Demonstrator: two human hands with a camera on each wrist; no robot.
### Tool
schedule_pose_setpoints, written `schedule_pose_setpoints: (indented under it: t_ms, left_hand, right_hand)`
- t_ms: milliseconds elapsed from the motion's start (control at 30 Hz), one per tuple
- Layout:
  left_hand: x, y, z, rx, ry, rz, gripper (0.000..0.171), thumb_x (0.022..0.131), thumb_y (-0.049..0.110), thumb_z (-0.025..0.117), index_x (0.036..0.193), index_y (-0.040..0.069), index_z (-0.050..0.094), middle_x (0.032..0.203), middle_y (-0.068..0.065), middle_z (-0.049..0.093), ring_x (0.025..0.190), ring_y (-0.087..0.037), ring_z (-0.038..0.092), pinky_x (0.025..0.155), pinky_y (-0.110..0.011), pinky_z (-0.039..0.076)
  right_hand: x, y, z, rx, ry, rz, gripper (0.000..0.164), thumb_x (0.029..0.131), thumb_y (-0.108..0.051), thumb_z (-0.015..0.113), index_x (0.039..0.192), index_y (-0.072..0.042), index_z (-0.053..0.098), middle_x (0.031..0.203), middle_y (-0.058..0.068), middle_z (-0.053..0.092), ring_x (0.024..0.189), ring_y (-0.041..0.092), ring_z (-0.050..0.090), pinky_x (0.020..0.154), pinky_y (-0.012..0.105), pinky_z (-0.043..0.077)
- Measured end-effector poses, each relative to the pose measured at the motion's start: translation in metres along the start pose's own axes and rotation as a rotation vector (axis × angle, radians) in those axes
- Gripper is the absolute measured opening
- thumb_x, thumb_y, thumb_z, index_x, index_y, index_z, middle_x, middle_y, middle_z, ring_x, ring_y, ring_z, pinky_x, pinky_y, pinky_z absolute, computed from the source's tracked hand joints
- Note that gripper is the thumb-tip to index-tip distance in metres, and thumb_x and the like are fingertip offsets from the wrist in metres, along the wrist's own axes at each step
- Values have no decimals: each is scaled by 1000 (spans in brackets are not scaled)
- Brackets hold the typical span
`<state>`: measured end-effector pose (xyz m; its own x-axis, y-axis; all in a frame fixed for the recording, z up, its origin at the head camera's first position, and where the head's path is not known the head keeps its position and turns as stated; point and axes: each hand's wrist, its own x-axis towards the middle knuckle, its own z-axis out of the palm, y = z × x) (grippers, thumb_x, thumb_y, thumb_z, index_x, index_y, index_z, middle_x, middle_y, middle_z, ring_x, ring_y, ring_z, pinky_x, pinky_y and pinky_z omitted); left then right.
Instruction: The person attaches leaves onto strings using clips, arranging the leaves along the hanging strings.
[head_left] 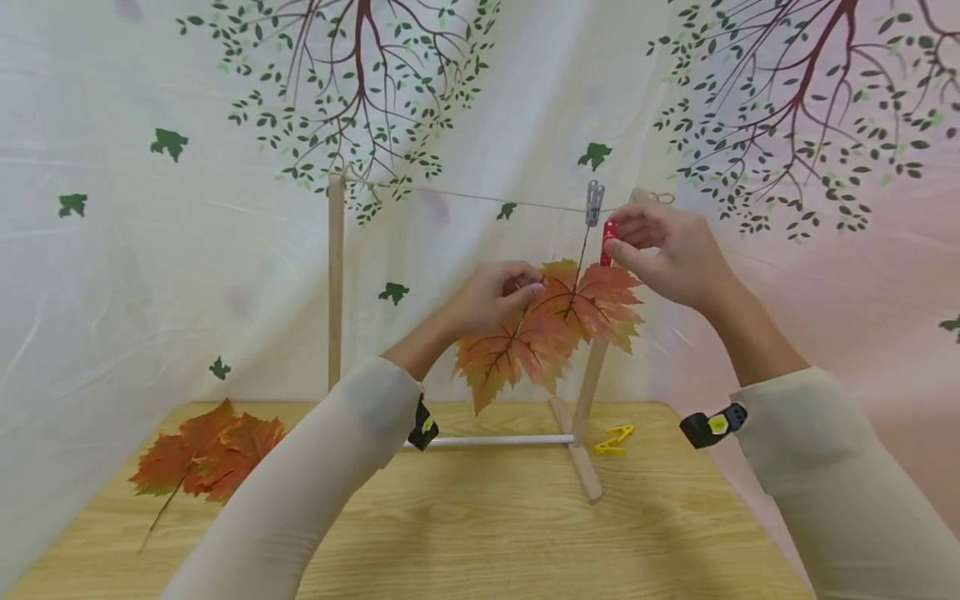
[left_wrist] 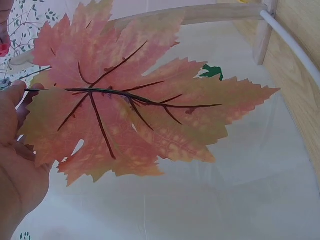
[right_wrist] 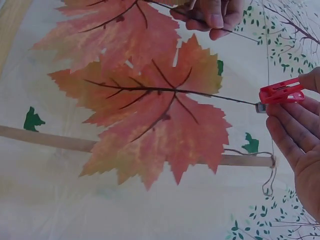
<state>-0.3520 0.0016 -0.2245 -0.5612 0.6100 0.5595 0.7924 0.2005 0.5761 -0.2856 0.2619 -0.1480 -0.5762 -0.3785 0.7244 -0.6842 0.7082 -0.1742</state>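
My left hand (head_left: 491, 298) pinches the thin dark stem of an orange-red artificial maple leaf (head_left: 504, 354), which spreads wide in the left wrist view. Just beside it, overlapping in the head view, a second maple leaf (right_wrist: 155, 117) hangs by its stem from a grey clothespin (head_left: 594, 202) clipped to the string (head_left: 487, 198). My right hand (head_left: 678, 254) holds a red clothespin (right_wrist: 281, 93) between thumb and fingers, close to the grey one and a little below the string. In the right wrist view, the left hand's stem reaches toward the string.
Two wooden posts, the left post (head_left: 335, 283) among them, carry the string, and a white rod (head_left: 502, 440) joins them low down. More maple leaves (head_left: 195, 450) lie on the table (head_left: 450, 533) at left. Yellow clothespins (head_left: 615, 440) lie by the right foot of the stand.
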Motion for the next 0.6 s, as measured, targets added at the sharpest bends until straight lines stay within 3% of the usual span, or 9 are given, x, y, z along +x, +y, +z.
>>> schedule_pose_setpoints:
  t_ms: [400,600]
  left_hand:
    - [17,-3,-12,5,44,-48,22,105,16,60,114,-1,69,100,-13,73,84,-22,69,77,-30,55]
    - [23,-1,-18,8,84,-86,20,105,18,60,114,2,69,96,-11,71,82,-21,66,76,-30,55]
  right_hand:
    - [25,-17,-1,52,44,33,27,97,-20,71,118,-3,68,101,8,74,85,0,64,81,11,49]
    - [43,-29,-7,62,53,30,29,99,-23,69,117,-1,66,99,6,72,86,6,65,84,14,51]
